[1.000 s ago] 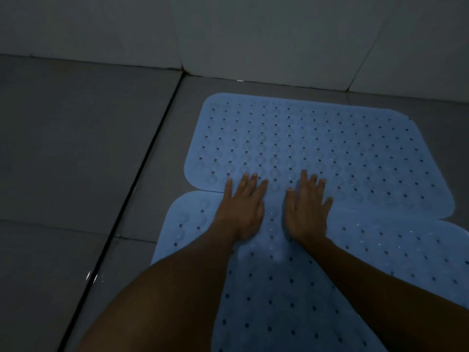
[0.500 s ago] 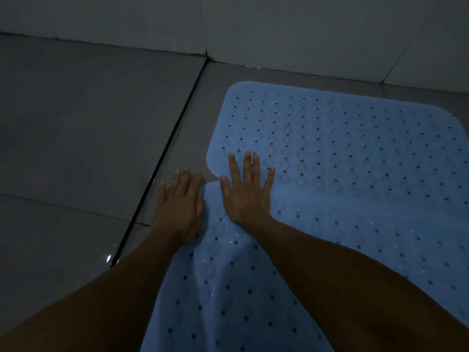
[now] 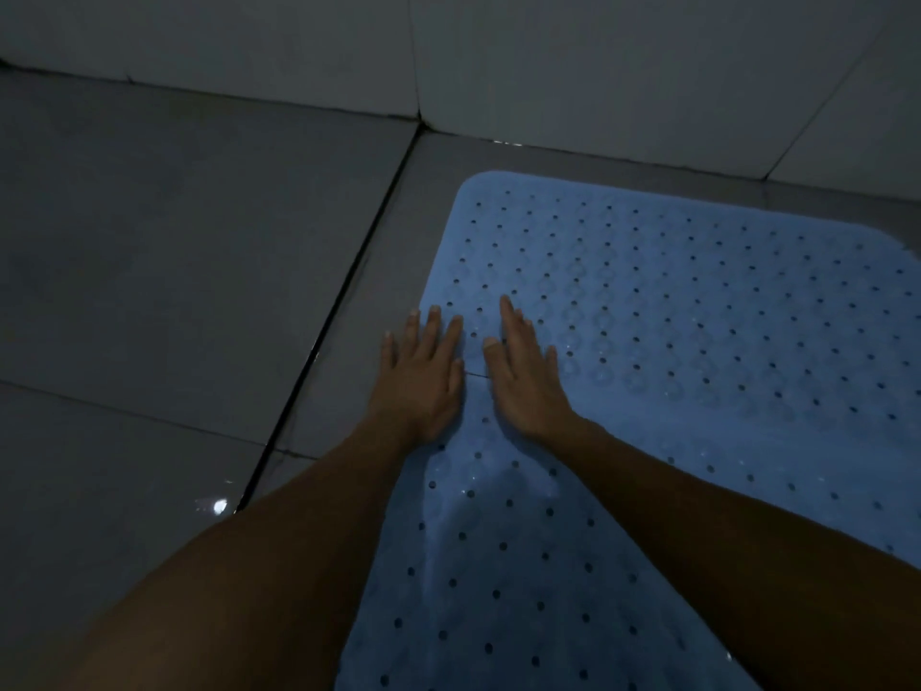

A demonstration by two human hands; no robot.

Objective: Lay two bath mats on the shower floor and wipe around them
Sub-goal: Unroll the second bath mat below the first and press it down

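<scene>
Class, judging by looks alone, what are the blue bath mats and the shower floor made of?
Blue bath mats: probably soft rubber or PVC, matte; rows of punched holes, moulded suction-cup bumps, a ripple near the arms. Shower floor: likely glazed grey ceramic tile; dark joints, a light glint.

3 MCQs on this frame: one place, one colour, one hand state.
1. Where does the far mat lie?
A. against a door
B. on the floor near the wall
C. rolled up

2. What colour are the mats?
A. blue
B. red
C. green

3. How are the hands?
A. fists
B. pinching a cloth
C. flat, fingers straight

Key:
1 B, it lies flat on the floor just short of the wall.
2 A, the far mat and near mat are both light blue.
3 C, the left hand and right hand press palm-down by the mats' seam.
</scene>
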